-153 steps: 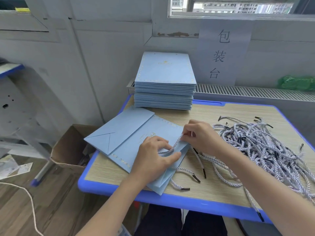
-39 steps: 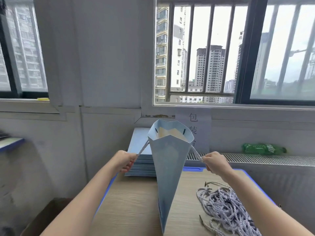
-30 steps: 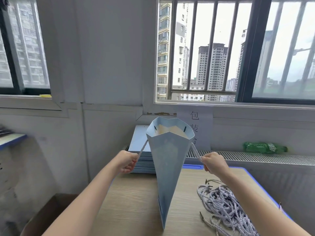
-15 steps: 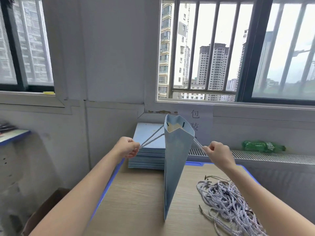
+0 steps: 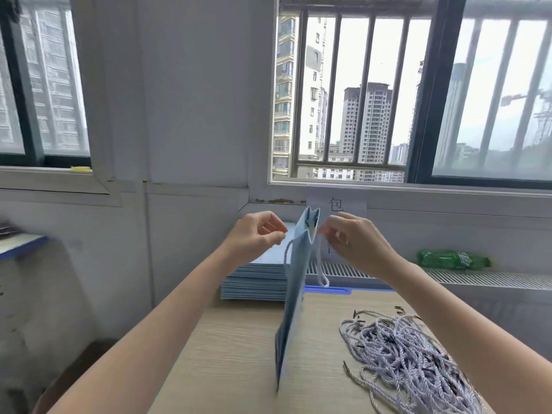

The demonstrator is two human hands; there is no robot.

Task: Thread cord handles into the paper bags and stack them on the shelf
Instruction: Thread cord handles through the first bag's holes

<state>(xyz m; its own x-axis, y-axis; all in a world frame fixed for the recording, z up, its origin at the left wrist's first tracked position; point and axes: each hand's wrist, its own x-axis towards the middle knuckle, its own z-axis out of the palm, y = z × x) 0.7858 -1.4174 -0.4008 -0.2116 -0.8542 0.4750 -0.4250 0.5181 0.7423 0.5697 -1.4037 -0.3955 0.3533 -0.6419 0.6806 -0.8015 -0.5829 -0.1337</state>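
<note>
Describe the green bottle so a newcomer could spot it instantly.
Start at the barred window on the right, then drop to the slatted radiator cover running under it. The bottle lies on its side on that cover, right of the hands. It is the only green thing there; the bags and cords are blue and white.

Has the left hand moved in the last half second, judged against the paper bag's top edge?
Yes. The left hand has closed in rightward toward the top of the paper bag, so the cord handle now hangs slack.
</note>
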